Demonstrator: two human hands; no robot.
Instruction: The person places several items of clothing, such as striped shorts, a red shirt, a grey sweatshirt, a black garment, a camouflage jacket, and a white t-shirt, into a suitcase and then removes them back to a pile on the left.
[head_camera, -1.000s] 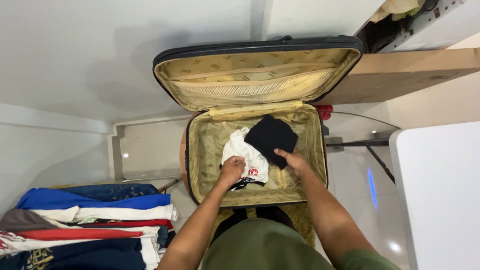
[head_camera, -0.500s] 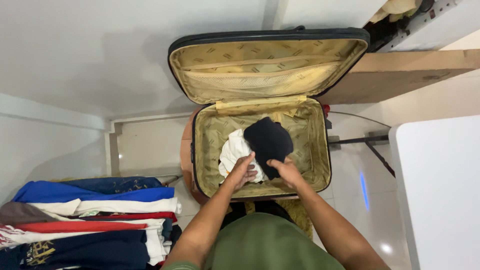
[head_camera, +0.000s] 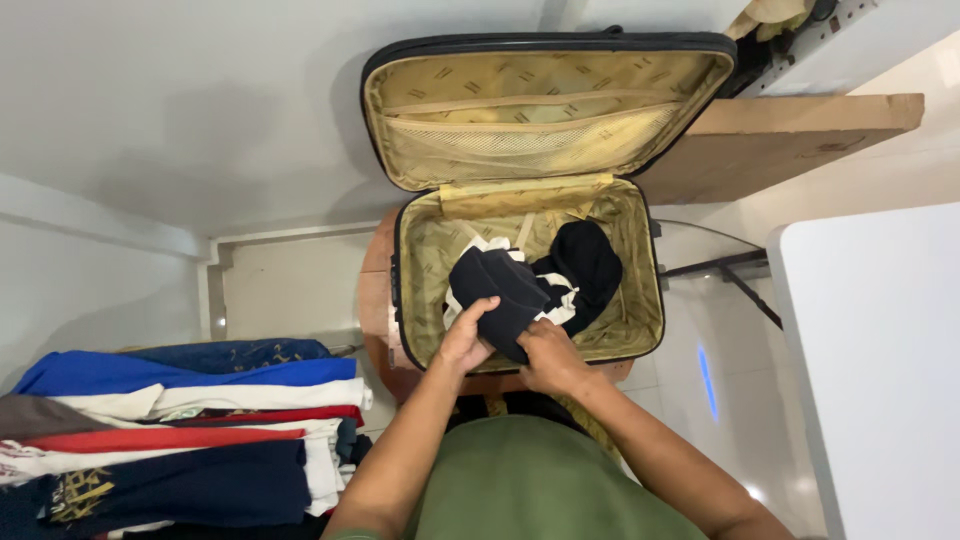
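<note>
An open suitcase (head_camera: 420, 262) with tan patterned lining stands in front of me, its lid leaning back against the wall. Inside lie a white garment (head_camera: 560, 297) and black clothing. Both my hands grip a folded black garment (head_camera: 498, 292) over the suitcase's near left part. My left hand (head_camera: 465, 338) holds its left edge. On the lower right edge sits my right hand (head_camera: 548, 358). Another black piece (head_camera: 588, 262) lies to the right, over the white garment.
A stack of folded shirts (head_camera: 170, 440) in blue, white, red and dark navy lies at the lower left. A white surface (head_camera: 880, 360) fills the right side. A brown shelf board (head_camera: 790, 135) juts out behind the lid. The floor is pale tile.
Both hands have drawn together on a black garment and folded it toward the suitcase's near left. The white garment is now mostly covered. The view has shifted so the suitcase sits higher.
</note>
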